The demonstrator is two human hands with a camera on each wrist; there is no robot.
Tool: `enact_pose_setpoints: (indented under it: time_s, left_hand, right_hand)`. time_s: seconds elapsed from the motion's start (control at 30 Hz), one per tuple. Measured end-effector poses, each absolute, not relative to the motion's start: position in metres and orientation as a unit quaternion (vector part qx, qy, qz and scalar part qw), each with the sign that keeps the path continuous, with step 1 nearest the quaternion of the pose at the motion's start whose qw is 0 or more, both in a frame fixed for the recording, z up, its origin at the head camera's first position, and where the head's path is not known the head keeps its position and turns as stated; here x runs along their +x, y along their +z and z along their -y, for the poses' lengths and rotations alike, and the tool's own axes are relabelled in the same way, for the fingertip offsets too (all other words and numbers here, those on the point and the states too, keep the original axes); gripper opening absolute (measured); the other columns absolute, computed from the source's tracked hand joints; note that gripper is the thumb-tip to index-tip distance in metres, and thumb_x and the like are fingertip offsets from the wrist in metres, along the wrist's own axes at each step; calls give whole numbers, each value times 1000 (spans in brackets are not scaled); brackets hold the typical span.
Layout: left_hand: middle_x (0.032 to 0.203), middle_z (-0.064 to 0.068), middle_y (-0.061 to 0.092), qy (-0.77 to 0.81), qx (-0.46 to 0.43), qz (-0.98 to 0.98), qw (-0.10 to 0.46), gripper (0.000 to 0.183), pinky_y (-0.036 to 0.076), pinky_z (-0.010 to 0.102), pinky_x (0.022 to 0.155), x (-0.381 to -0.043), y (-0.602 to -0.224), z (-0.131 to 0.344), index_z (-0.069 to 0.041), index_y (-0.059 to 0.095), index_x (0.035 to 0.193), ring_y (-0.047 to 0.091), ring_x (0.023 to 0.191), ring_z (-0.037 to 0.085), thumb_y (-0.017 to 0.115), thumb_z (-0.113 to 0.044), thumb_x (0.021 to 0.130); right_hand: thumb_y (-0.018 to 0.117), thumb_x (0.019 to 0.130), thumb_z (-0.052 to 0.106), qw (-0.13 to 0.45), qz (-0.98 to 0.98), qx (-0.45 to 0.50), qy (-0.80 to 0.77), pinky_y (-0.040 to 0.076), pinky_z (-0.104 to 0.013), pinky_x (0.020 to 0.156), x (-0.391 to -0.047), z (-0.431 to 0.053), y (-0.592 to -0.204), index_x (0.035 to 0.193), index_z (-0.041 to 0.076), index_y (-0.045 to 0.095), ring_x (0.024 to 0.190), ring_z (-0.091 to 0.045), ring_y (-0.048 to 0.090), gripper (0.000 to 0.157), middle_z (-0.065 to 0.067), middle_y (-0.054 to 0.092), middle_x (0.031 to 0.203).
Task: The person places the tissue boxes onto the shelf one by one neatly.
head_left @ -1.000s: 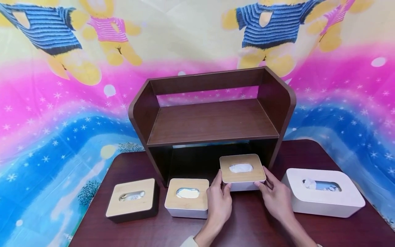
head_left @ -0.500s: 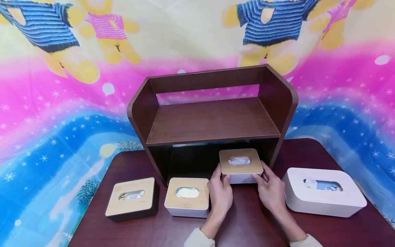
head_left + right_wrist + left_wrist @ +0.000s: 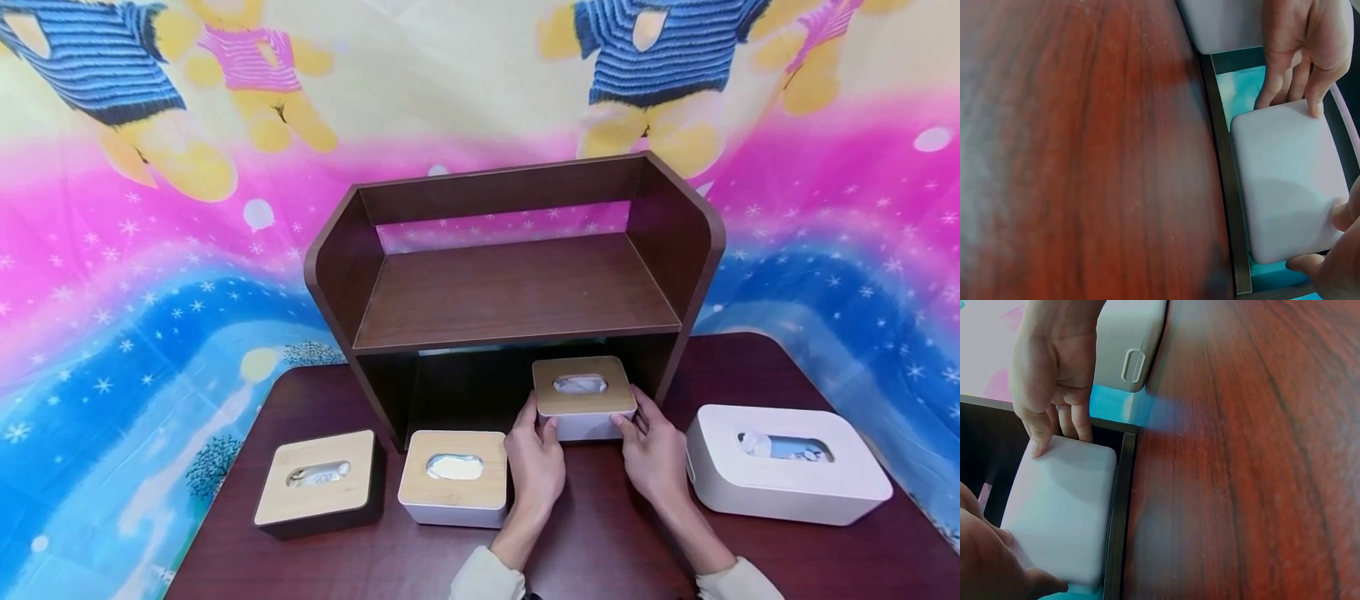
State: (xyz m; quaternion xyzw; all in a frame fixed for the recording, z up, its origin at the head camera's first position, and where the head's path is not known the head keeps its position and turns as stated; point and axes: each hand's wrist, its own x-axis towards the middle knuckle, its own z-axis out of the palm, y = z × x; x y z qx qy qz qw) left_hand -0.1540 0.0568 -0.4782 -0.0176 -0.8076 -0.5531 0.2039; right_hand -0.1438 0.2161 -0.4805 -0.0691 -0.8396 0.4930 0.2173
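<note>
Both hands hold a tissue box (image 3: 583, 396) with a wood-coloured lid and white sides at the lower opening of the dark brown shelf unit (image 3: 517, 292). My left hand (image 3: 537, 458) grips its left side, thumb on the front. On the opposite side my right hand (image 3: 651, 446) does the same, fingers along the side wall. White tissue shows in the lid's oval slot. In the left wrist view the white front of the tissue box (image 3: 1063, 506) lies between the two hands, and the right wrist view shows that same white face of the tissue box (image 3: 1288, 181).
Left of the hands, on the dark red table (image 3: 600, 533), stand a tissue box with black sides and wooden lid (image 3: 318, 483) and another with white sides (image 3: 453, 479). A larger all-white tissue box (image 3: 787, 467) stands at right. A printed cloth (image 3: 450, 83) hangs behind.
Both hands have moved the tissue box away from the body, further into the shelf unit's lower opening. Its lid now looks darker. The other boxes have stayed in place.
</note>
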Motion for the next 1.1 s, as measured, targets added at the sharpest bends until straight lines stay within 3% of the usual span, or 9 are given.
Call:
enact_pose_setpoints:
  time_s: [0.2, 0.3, 0.43, 0.6, 0.73, 1.1]
  left_hand:
    - [137, 16, 74, -549, -15, 810, 206, 49, 60, 50, 103, -154, -479, -57, 0, 66, 143, 72, 125, 30, 72, 6, 95]
    - [137, 15, 74, -547, -14, 812, 203, 50, 60, 50, 104, -154, -478, -57, -1, 66, 144, 72, 126, 30, 73, 5, 95]
    - [141, 16, 72, -547, -10, 815, 191, 50, 57, 51, 108, -154, -477, -56, 0, 64, 145, 69, 130, 32, 73, 2, 96]
    - [147, 21, 67, -558, -12, 811, 173, 54, 53, 54, 114, -151, -473, -55, 5, 58, 149, 64, 137, 36, 74, -3, 98]
    - [151, 20, 64, -569, -38, 805, 166, 59, 51, 54, 117, -148, -466, -53, 4, 54, 152, 62, 140, 34, 74, -5, 97]
    - [167, 19, 47, -571, -72, 809, 117, 68, 40, 59, 126, -130, -438, -42, 2, 46, 160, 48, 153, 36, 74, -19, 101]
  right_hand:
    - [70, 102, 1, 202, 846, -74, 488, 39, 2, 91, -144, -217, -482, 155, -3, 53, 132, -40, 62, 55, -32, 58, 149]
    - [70, 103, 4, 193, 854, -76, 478, 49, -14, 98, -143, -218, -480, 156, -2, 52, 134, -39, 62, 56, -31, 58, 151]
    - [69, 105, 8, 176, 864, -72, 466, 50, -37, 104, -141, -220, -477, 159, -2, 48, 137, -39, 60, 59, -31, 56, 153]
    - [68, 106, 11, 158, 875, -63, 453, 48, -40, 109, -135, -220, -471, 162, -4, 41, 142, -42, 57, 64, -29, 50, 160]
    - [69, 106, 12, 160, 886, -51, 433, 49, -48, 110, -128, -219, -464, 163, -5, 38, 142, -47, 56, 67, -29, 46, 164]
    - [78, 100, 14, 219, 896, -24, 385, 49, -69, 107, -102, -203, -445, 163, 1, 41, 139, -52, 57, 74, -29, 51, 160]
